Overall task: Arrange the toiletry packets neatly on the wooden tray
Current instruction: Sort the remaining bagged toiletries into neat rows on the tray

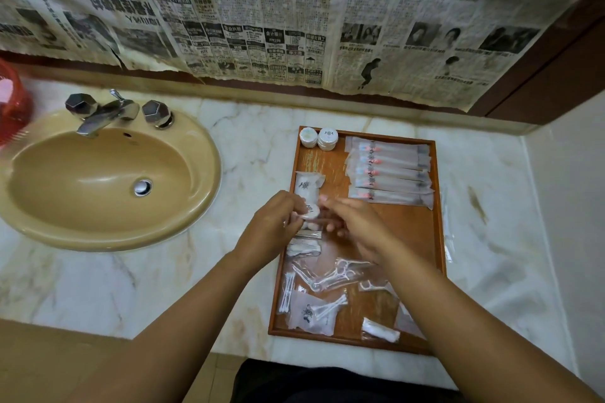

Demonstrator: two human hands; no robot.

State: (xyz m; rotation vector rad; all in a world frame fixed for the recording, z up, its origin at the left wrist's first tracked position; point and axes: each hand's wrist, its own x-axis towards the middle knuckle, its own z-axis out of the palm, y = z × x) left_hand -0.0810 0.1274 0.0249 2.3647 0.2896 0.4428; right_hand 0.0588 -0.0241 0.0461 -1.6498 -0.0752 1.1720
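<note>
A wooden tray (412, 229) lies on the marble counter. Several long toothbrush packets (391, 170) are lined up at its far right. Two round white soaps (319, 138) stand at the far left corner, and a white packet (306, 186) lies below them. My left hand (275, 227) pinches a small round white soap (309, 211) over the tray's left side. My right hand (352, 226) hovers beside it, fingers spread and blurred, its hold unclear. Loose clear packets of cotton buds (309, 309) and floss picks (334, 273) lie scattered at the near end.
A tan sink (108, 180) with chrome taps (108, 113) sits left of the tray. A red basket (13, 98) is at the far left edge. Newspaper (294, 16) covers the wall behind. A clear packet (447, 232) lies along the tray's right side on the counter.
</note>
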